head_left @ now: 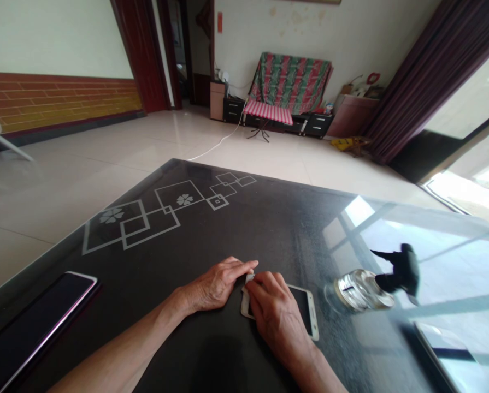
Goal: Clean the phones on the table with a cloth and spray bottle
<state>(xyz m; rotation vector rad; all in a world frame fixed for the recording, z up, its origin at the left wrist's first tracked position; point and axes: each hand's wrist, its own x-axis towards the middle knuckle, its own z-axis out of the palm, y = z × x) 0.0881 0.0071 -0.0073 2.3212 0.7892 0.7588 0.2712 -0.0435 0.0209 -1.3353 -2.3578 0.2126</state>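
Observation:
A smartphone with a pale frame and dark screen lies flat on the black table, partly covered by my right hand. My right hand is closed, its fingertips pinching a small white piece that looks like a wipe against the phone's left end. At the phone's upper left corner, my left hand rests with the index finger stretched toward the right fingertips and the others curled at the phone's edge. How firmly it grips there is partly hidden. A clear spray bottle with a black trigger head lies on its side right of the phone.
Another phone lies at the left of the glossy table. A further flat, phone-like device is at the lower right. Beyond the table are a striped stool, low cabinets and a purple curtain.

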